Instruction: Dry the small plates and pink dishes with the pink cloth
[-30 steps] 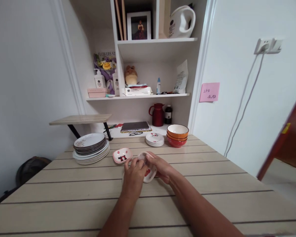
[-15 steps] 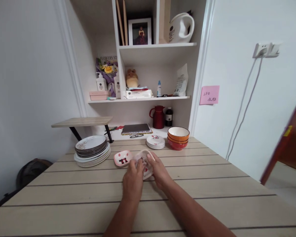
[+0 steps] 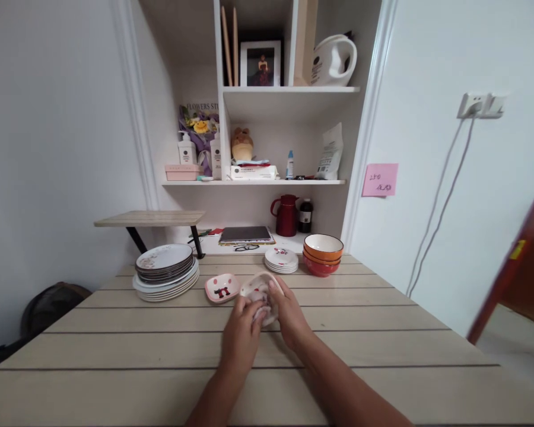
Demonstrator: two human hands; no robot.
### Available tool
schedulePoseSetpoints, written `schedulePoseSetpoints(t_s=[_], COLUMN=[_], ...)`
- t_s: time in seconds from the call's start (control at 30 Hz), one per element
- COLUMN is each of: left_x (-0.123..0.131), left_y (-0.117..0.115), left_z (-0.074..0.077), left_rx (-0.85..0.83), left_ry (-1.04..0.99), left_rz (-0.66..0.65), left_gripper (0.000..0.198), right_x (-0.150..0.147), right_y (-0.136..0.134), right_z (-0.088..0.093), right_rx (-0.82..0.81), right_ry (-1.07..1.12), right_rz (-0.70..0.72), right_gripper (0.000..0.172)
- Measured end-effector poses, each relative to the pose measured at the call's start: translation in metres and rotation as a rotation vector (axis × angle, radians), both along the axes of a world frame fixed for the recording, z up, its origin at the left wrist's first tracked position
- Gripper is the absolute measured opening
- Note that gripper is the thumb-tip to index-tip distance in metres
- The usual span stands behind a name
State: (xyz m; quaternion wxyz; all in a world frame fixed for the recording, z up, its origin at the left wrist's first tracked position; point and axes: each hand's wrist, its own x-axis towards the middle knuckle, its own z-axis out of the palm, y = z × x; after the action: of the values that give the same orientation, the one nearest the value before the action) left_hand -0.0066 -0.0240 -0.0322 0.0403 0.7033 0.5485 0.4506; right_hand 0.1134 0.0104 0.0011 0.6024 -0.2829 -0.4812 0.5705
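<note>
right hand: grips small dish by rim, tilted up for access
left hand: curled inside dish, maybe on cloth; grip unclear
beside: pink dish

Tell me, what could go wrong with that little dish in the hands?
1. The small dish is tilted between the left hand and right hand; it could slip and chip on the table.
2. The pink dish lies close beside it, so a swing leftward might knock it.
</note>
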Motion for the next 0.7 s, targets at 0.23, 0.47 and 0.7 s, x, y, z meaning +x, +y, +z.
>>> schedulePoseSetpoints(t_s=[0.23, 0.47, 0.7], left_x=[0.003, 0.003, 0.009], left_y=[-0.009, -0.005, 0.000], left_z=[0.009, 0.011, 0.015], left_rx=[-0.124, -0.106, 0.082], left_ry=[0.023, 0.089, 0.258], left_rz=[0.224, 0.490, 0.202], left_gripper=[0.027, 0.027, 0.027], right_x=[-0.005, -0.023, -0.021], right_y=[-0.003, -0.014, -0.005], right_z=[-0.004, -0.012, -0.015], right_rx=[-0.082, -0.084, -0.143], right_ry=[0.025, 0.046, 0.103], right_rz=[0.133, 0.271, 0.238], right_gripper=[0.049, 0.044, 0.044])
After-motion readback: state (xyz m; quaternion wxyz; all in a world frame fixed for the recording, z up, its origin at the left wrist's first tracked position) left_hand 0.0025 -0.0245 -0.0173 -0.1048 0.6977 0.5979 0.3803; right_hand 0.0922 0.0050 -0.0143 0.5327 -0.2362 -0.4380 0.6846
